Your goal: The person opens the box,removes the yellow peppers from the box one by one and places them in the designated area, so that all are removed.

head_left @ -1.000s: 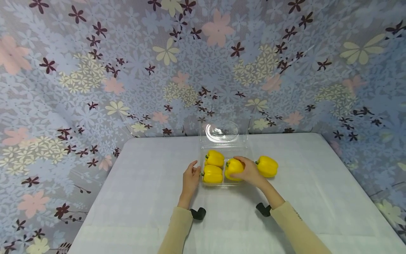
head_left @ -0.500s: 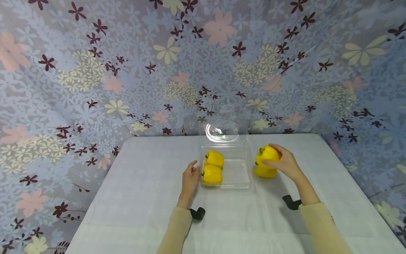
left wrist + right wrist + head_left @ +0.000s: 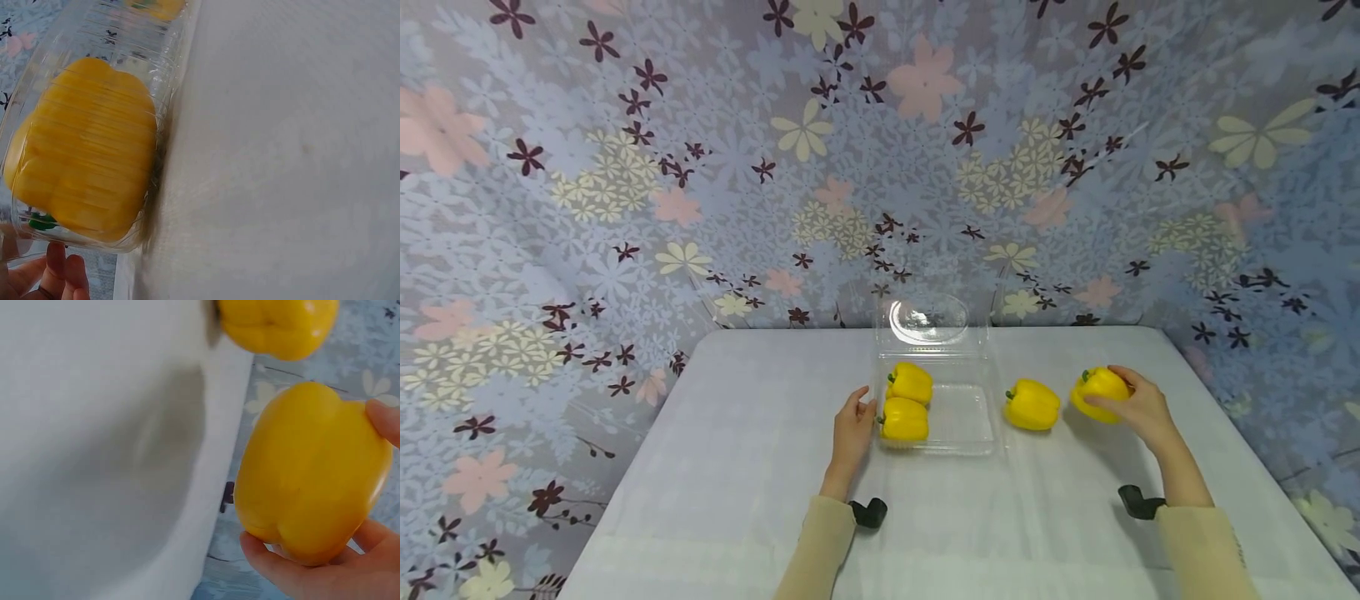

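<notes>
My right hand (image 3: pixel 1146 410) grips a yellow bell pepper (image 3: pixel 1101 393) at the right of the table, thumb on one side and fingers on the other. In the right wrist view this bell pepper (image 3: pixel 312 475) hangs above the white cloth, its shadow apart from it. My left hand (image 3: pixel 853 429) lies at the left wall of a clear plastic clamshell container (image 3: pixel 962 412), its fingertips (image 3: pixel 56 259) right at the container's edge. Two yellow bell peppers (image 3: pixel 905 419) sit in the container's left half, one behind the other. Another bell pepper (image 3: pixel 1032 405) lies between the container and my right hand.
The container's clear lid (image 3: pixel 932 325) stands raised at the back, near a floral curtain (image 3: pixel 820 208) behind the table. A white cloth covers the table (image 3: pixel 760 433). Black camera mounts (image 3: pixel 869 513) stick out from both wrists.
My right hand has lifted a bell pepper out of the container's right half and carried it right, past the bell pepper on the table. The left hand has stayed at the container's side.
</notes>
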Available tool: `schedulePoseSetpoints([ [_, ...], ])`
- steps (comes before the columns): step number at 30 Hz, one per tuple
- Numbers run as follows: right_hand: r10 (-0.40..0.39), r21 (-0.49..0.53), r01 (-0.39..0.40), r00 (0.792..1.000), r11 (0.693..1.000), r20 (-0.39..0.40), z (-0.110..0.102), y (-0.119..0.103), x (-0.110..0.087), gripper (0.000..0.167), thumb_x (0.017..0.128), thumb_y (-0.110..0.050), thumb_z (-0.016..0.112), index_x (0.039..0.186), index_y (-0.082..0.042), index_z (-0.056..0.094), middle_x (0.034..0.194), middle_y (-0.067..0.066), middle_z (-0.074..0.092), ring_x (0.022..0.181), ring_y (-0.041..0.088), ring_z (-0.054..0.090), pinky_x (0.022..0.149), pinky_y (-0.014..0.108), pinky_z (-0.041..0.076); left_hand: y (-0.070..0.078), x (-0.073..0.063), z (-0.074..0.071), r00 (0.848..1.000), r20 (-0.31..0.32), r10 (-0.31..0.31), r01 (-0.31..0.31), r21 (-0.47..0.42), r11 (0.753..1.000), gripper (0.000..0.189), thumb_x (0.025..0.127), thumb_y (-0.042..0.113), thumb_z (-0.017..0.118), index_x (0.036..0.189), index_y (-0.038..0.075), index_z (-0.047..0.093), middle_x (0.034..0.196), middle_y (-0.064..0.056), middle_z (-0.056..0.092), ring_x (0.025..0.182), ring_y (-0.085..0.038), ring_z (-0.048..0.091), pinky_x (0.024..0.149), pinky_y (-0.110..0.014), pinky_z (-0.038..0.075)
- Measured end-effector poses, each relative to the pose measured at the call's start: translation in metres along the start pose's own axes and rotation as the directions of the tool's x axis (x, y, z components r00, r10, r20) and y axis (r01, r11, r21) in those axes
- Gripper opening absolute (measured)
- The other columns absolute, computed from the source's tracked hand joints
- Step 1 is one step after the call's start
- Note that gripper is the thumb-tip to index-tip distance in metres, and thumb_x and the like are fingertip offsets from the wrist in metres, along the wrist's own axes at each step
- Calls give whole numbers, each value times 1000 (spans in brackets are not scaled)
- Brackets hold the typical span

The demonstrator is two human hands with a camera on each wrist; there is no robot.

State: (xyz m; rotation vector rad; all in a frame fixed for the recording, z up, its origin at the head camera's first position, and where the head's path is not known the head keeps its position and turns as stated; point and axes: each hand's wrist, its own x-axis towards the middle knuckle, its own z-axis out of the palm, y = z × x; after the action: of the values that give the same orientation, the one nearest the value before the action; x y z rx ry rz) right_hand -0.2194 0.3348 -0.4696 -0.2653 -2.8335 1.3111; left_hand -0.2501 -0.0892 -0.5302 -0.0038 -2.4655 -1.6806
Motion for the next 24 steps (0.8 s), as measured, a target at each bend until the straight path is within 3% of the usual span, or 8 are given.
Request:
schedulePoseSetpoints([
  [4, 11, -3, -11, 999, 1000, 41, 6, 12, 2, 88, 87, -37, 67, 145, 10, 23, 144, 38, 28, 127, 52, 33, 102, 63, 33, 0, -2, -1, 998, -20, 65, -65, -13, 998, 38, 97, 23, 54, 125, -2, 56, 77, -6, 57, 60, -9, 45, 54, -20, 39],
  [11, -6, -40, 8, 998, 999, 61, 18, 24, 5, 88, 85, -40, 69, 143, 10, 28, 143, 37, 31, 125, 50, 36, 102, 63, 32, 1, 2, 2, 999, 6, -47, 47, 29, 998, 36, 97, 20, 55, 129, 4, 56, 83, -9, 60, 63, -9, 46, 57, -18, 40],
  [24, 24, -73, -14, 990, 997, 139, 20, 18, 3, 92, 85, -43, 67, 146, 8, 21, 145, 37, 26, 129, 52, 31, 103, 66, 29, -1, 2, 2, 999, 10, -30, 30, 4, 1000, 38, 97, 19, 55, 130, 2, 55, 83, -10, 60, 63, -8, 46, 56, -18, 40],
])
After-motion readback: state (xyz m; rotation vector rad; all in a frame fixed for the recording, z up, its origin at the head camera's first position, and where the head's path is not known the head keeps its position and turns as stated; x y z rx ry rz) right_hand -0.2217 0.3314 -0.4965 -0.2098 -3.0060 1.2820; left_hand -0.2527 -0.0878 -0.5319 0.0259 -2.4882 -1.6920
